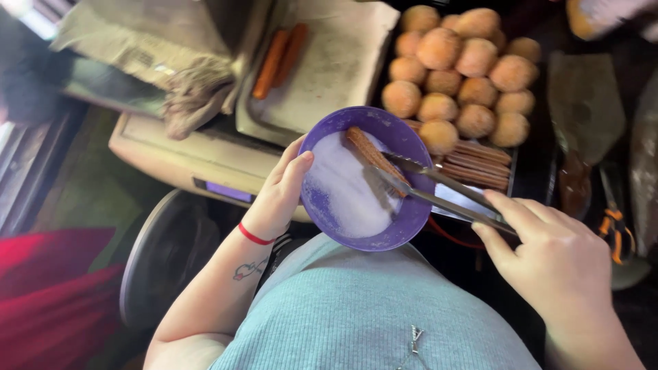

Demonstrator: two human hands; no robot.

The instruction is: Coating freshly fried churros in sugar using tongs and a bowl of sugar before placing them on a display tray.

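My left hand [279, 190] grips the left rim of a purple bowl [404, 226] filled with white sugar [343, 188]. A long ridged fried stick [370, 156] lies in the bowl across the sugar. My right hand [558, 257] holds metal tongs [445, 192], whose tips pinch the stick at its lower end. A red band circles my left wrist.
A dark tray [528, 175] behind the bowl holds several round breaded balls [456, 68] and a row of fried sticks [480, 164]. A pale board with two sausages [281, 51] sits at the upper left. A cloth [195, 92] lies further left. Scissors with orange handles [613, 229] are at the right.
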